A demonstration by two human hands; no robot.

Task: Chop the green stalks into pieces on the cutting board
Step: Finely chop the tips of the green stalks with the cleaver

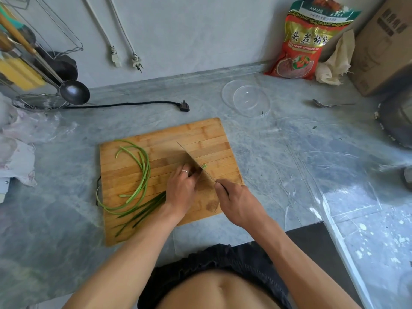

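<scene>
A wooden cutting board (207, 139) lies on the grey marble counter. Long curved green stalks (142, 172) rest on its left half. My left hand (181, 189), a ring on one finger, holds a bunch of stalks down with curled fingers; their tails (142, 211) trail back to the left and short tips (204, 166) stick out past the blade. My right hand (236, 202) grips the handle of a cleaver (189, 157), whose blade runs diagonally across the board right against my left fingers, at the stalk tips.
A clear glass bowl (246, 98) sits behind the board on the right, a spoon (330, 104) further right. A black plug and cord (184, 106) lie behind the board. A red bag (305, 41), cardboard box (383, 45) and ladle (74, 91) ring the counter.
</scene>
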